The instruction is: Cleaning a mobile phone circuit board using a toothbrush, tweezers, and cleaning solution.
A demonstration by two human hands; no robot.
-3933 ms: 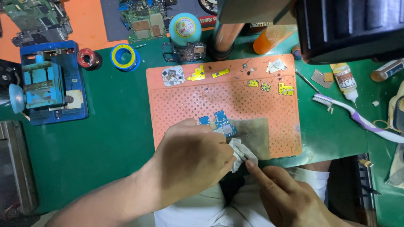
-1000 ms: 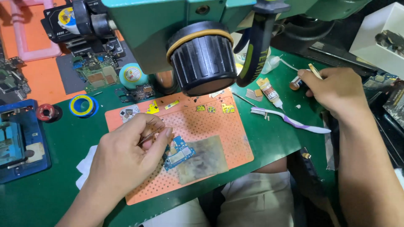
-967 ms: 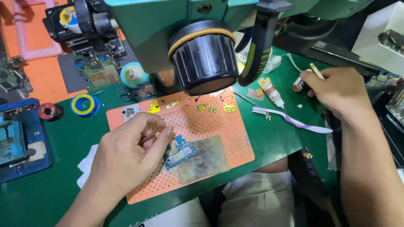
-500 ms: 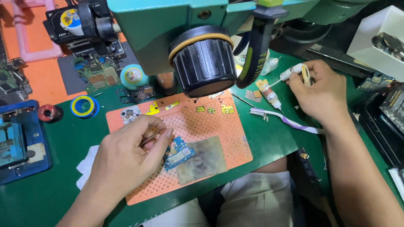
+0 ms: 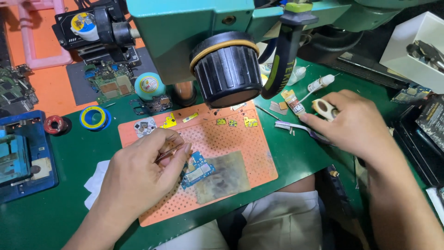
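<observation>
- On the orange perforated mat (image 5: 240, 153), my left hand (image 5: 138, 178) pinches tweezers (image 5: 169, 152) closed, tips just beside the small blue circuit board (image 5: 198, 169), as it did a second ago.
- Off to the side, my right hand (image 5: 356, 125) has come back from the far bench edge and now curls around a small white object (image 5: 323, 108); I cannot tell what it is.
- It hangs near the toothbrush (image 5: 296, 128) and glue tube (image 5: 293, 101).
- I judge it fetched something for the board, which lies flat under the microscope (image 5: 226, 69).
</observation>
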